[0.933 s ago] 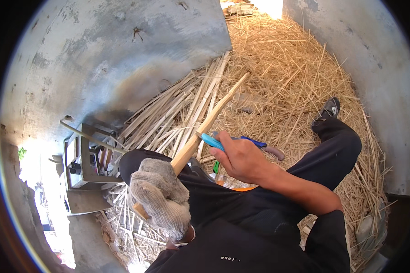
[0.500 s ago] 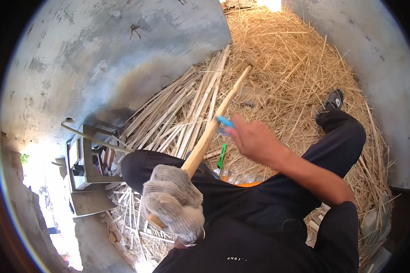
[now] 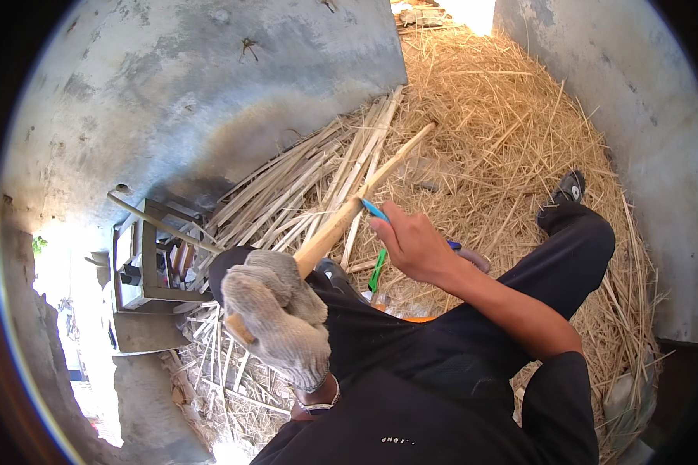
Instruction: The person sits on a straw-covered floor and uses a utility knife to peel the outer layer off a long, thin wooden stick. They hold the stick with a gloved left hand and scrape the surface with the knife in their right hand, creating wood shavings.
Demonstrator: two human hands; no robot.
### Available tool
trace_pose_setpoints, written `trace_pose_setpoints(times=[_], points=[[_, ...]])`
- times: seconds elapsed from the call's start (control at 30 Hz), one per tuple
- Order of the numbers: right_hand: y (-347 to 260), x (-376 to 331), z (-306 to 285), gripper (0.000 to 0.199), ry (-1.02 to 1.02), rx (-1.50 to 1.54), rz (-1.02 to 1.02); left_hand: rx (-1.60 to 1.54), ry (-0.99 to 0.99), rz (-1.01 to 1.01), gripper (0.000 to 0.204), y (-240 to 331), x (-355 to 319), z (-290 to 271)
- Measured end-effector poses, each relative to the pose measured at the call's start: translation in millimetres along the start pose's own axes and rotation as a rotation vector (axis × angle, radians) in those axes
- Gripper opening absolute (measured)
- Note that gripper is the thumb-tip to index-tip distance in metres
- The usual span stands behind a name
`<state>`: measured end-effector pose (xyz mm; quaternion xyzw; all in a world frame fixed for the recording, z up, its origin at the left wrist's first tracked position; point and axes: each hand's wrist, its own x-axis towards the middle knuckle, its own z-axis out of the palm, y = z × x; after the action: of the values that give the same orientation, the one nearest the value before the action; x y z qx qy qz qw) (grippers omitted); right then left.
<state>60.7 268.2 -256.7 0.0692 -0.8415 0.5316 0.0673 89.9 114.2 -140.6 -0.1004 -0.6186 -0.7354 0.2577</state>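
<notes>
My left hand [image 3: 279,310], in a grey knitted glove, is wrapped round the lower part of a pale peeled wooden stick [image 3: 329,232]. The stick's butt pokes out below the glove, and its thinner end slants up and away to the right over the straw. My bare right hand [image 3: 412,242] is closed on a slim blue tool [image 3: 374,209]. Its tip meets or nearly meets the right side of the stick, about midway along; whether it is a pen or a cutter I cannot tell.
Loose straw [image 3: 504,116] covers the floor, with split wooden strips [image 3: 302,178] piled at the left. A green-handled tool [image 3: 377,271] lies between my legs. A wooden box [image 3: 151,256] stands at the left against the grey wall [image 3: 171,93]. My shoe [image 3: 571,188] rests on the straw.
My left hand has shifted left and slightly up with the stick. The right hand has turned, bringing the blue tool's tip close against the stick.
</notes>
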Motion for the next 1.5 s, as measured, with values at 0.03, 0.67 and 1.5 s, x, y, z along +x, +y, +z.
trace_pose_setpoints(times=[0.03,0.67,1.5], points=[[-3.3,-3.7,-2.3,0.028,-0.036,0.091,0.003,-0.006,-0.004,0.002,0.041,0.4,-0.4,-0.2],[16.8,-1.8,3.1,0.027,0.112,-0.198,-0.069,0.089,0.07,0.091,0.042,-9.6,0.4,3.6],[103.4,44.3,-9.5,0.037,0.006,-0.327,0.285,0.119,0.147,0.099,0.043,-14.9,-0.9,3.3]])
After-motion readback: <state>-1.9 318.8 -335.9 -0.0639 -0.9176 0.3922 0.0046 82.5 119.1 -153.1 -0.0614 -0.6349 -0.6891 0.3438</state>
